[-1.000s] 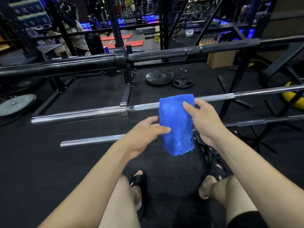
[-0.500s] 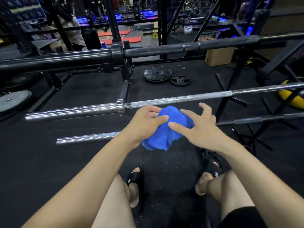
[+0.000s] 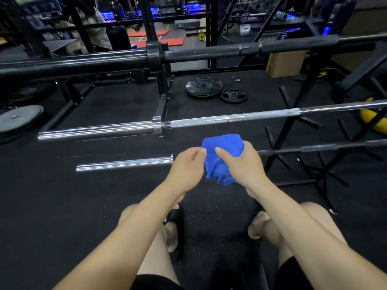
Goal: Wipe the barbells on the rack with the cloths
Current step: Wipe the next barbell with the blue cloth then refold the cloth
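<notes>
A bunched blue cloth [image 3: 222,143] sits between my two hands over the lowest barbell [image 3: 125,163]. My right hand [image 3: 240,164] grips the cloth with fingers curled over its top. My left hand [image 3: 186,166] touches the cloth's left edge with thumb and fingertips. A chrome barbell [image 3: 209,120] lies across the rack just beyond the cloth. A thick black barbell [image 3: 199,54] lies on the rack higher up and farther away. The lowest barbell's middle is hidden behind the cloth and my hands.
Black weight plates [image 3: 204,86] lie on the rubber floor behind the bars, and a grey plate [image 3: 18,117] lies at the left. The black rack frame [image 3: 293,122] stands at the right, an upright post [image 3: 161,88] in the middle. My sandalled feet [image 3: 173,229] are below.
The cloth hung unfolded over the chrome bar a second ago; both hands have bunched it into a wad and brought it down to the lowest barbell.
</notes>
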